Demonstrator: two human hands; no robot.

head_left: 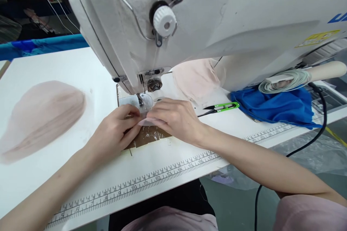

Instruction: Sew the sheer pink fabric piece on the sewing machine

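A white sewing machine (217,14) fills the top of the head view, its needle and presser foot (140,100) just above my hands. My left hand (115,131) and my right hand (175,117) meet in front of the foot, fingers pinched on a small sheer pale pink fabric piece (148,121). Under them lies a brown taped patch (150,135) on the table. Green thread snips (221,107) lie right of my right hand.
A stack of pale pink sheer pieces (40,115) lies at the left on the white table (81,72). More pink fabric (196,77) sits behind the machine arm. Blue cloth (279,106), a measuring tape coil (284,81) and a black cable (306,144) are at right. A printed ruler (151,180) runs along the table's front edge.
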